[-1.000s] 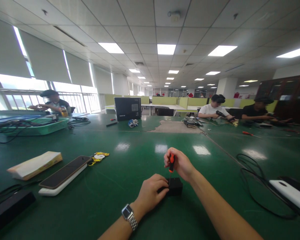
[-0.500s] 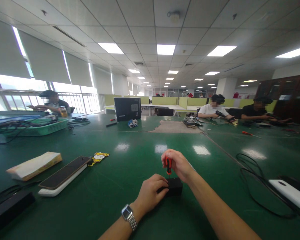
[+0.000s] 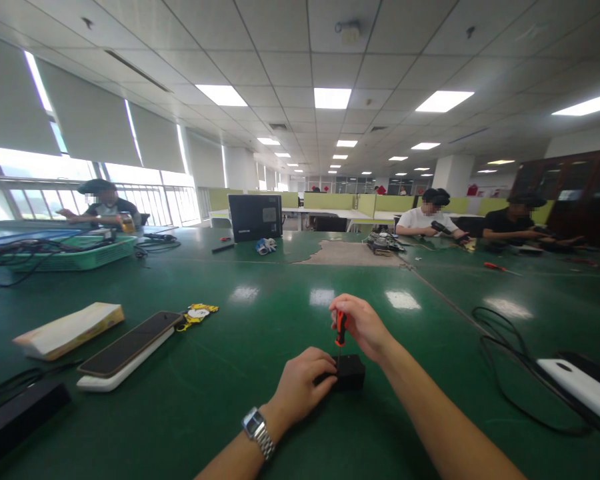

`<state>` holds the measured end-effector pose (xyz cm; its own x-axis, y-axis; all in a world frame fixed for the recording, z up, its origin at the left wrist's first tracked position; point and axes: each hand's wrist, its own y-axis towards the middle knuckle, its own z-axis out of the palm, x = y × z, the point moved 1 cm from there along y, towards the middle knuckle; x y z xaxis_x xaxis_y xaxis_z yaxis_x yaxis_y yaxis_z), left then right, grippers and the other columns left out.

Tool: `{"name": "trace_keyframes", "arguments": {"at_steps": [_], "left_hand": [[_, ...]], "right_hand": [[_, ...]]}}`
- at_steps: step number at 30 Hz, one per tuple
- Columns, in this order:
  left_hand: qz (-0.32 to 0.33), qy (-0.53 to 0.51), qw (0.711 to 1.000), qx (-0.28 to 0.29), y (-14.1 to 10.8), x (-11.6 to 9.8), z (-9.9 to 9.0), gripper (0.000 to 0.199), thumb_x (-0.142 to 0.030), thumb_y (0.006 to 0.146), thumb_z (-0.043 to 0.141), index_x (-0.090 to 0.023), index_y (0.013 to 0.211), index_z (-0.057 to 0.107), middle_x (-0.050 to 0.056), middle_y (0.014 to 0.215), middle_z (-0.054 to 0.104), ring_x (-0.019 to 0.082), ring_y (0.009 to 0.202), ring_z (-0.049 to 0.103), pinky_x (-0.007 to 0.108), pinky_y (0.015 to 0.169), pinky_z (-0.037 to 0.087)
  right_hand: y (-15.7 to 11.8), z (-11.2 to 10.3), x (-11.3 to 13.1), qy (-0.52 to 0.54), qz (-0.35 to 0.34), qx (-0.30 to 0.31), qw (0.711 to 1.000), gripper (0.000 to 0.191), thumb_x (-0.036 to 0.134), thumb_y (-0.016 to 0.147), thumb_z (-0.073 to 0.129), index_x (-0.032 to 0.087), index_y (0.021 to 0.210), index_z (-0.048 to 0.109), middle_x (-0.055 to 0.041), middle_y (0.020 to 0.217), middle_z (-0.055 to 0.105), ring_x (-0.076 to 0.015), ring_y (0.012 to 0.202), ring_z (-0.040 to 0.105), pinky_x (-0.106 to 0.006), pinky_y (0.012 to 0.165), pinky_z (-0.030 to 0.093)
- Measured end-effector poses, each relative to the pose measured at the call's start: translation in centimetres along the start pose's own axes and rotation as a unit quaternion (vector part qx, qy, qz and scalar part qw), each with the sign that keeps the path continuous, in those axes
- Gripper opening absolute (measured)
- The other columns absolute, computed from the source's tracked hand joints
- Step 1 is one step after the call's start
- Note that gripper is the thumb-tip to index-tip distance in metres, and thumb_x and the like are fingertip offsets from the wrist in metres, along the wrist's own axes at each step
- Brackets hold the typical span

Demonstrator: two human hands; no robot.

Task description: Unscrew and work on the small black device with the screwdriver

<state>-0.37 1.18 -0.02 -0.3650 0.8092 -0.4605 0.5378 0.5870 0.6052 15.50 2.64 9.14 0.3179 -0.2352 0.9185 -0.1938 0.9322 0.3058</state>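
A small black box (image 3: 351,373) lies on the green table in front of me. My left hand (image 3: 307,379), with a watch on its wrist, is closed on the box's left end, fingertips near the foot of the screwdriver. In my right hand (image 3: 363,325) is a red-and-black screwdriver (image 3: 341,328), held by its handle from above. The shaft stands nearly upright, its tip down at the top of the box by my left fingers. What the tip touches is too small to make out.
On the left are a phone (image 3: 130,345) on a white object, a paper pack (image 3: 70,330), a long black object (image 3: 23,420) and a green basket (image 3: 95,253). Cables (image 3: 505,373) and a white device (image 3: 580,390) lie right. Several people sit at the far side.
My right hand and the screwdriver's handle have shifted slightly to the right and up. My left hand and the black box have stayed in place.
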Motion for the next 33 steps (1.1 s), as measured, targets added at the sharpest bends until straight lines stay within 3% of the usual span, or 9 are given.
{"name": "trace_keyframes", "arguments": {"at_steps": [5, 11, 16, 21, 26, 31, 33], "left_hand": [[0.0, -0.004, 1.0, -0.003, 0.04, -0.01, -0.05, 0.012, -0.014, 0.081, 0.065, -0.021, 0.089, 0.069, 0.004, 0.098, 0.069, 0.019, 0.093, 0.063, 0.029, 0.084, 0.052], [0.003, -0.01, 1.0, -0.006, -0.06, 0.1, 0.04, 0.011, -0.014, 0.081, 0.065, -0.021, 0.089, 0.069, 0.004, 0.098, 0.069, 0.019, 0.092, 0.063, 0.029, 0.084, 0.052], [-0.006, -0.009, 1.0, -0.002, -0.04, 0.07, 0.06, 0.012, -0.013, 0.08, 0.066, -0.021, 0.088, 0.069, 0.004, 0.097, 0.069, 0.019, 0.093, 0.063, 0.029, 0.084, 0.052], [-0.006, -0.012, 1.0, -0.004, 0.01, 0.04, 0.0, 0.013, -0.011, 0.08, 0.066, -0.021, 0.088, 0.069, 0.003, 0.097, 0.069, 0.018, 0.092, 0.063, 0.029, 0.084, 0.052], [-0.008, -0.013, 1.0, -0.002, 0.01, 0.01, -0.09, 0.013, -0.012, 0.08, 0.066, -0.021, 0.088, 0.069, 0.004, 0.098, 0.069, 0.019, 0.092, 0.063, 0.029, 0.083, 0.052], [-0.005, -0.012, 1.0, -0.003, 0.07, 0.09, -0.06, 0.013, -0.012, 0.08, 0.065, -0.021, 0.088, 0.069, 0.004, 0.098, 0.069, 0.018, 0.093, 0.063, 0.028, 0.084, 0.052], [-0.005, -0.011, 1.0, -0.002, 0.07, 0.12, -0.04, 0.012, -0.012, 0.08, 0.065, -0.021, 0.088, 0.069, 0.004, 0.098, 0.069, 0.019, 0.093, 0.063, 0.028, 0.084, 0.051]], "right_hand": [[-0.03, 0.21, 0.09, 0.061, 0.003, 0.019, 0.998, 0.01, 0.026, 0.075, 0.058, 0.018, 0.081, 0.061, 0.007, 0.048, 0.048, -0.0092, 0.043, 0.044, -0.028, 0.057, 0.046], [0.13, 0.16, -0.24, 0.047, 0.011, -0.028, 0.998, 0.016, 0.029, 0.072, 0.064, 0.018, 0.085, 0.061, 0.0026, 0.068, 0.059, -0.0107, 0.058, 0.052, -0.024, 0.056, 0.045], [0.24, -0.02, -0.53, 0.078, 0.006, 0.011, 0.997, 0.014, 0.032, 0.077, 0.061, 0.019, 0.081, 0.059, 0.0076, 0.048, 0.048, -0.0086, 0.042, 0.043, -0.027, 0.057, 0.046], [0.28, 0.03, -0.61, 0.056, 0.012, -0.019, 0.998, 0.017, 0.03, 0.072, 0.067, 0.019, 0.084, 0.062, 0.0021, 0.067, 0.06, -0.0113, 0.058, 0.054, -0.025, 0.058, 0.045], [0.21, -0.05, -0.5, 0.06, 0.002, 0.006, 0.998, 0.013, 0.032, 0.078, 0.06, 0.019, 0.08, 0.061, 0.0076, 0.048, 0.046, -0.0087, 0.044, 0.043, -0.027, 0.058, 0.045], [0.07, 0.01, -0.34, 0.059, 0.014, -0.017, 0.998, 0.018, 0.03, 0.073, 0.066, 0.019, 0.086, 0.061, 0.0041, 0.062, 0.057, -0.0107, 0.055, 0.052, -0.025, 0.057, 0.044], [0.07, 0.07, -0.3, 0.056, 0.014, -0.017, 0.998, 0.016, 0.031, 0.073, 0.066, 0.019, 0.083, 0.06, 0.0059, 0.056, 0.053, -0.0094, 0.05, 0.048, -0.026, 0.057, 0.045]]}}
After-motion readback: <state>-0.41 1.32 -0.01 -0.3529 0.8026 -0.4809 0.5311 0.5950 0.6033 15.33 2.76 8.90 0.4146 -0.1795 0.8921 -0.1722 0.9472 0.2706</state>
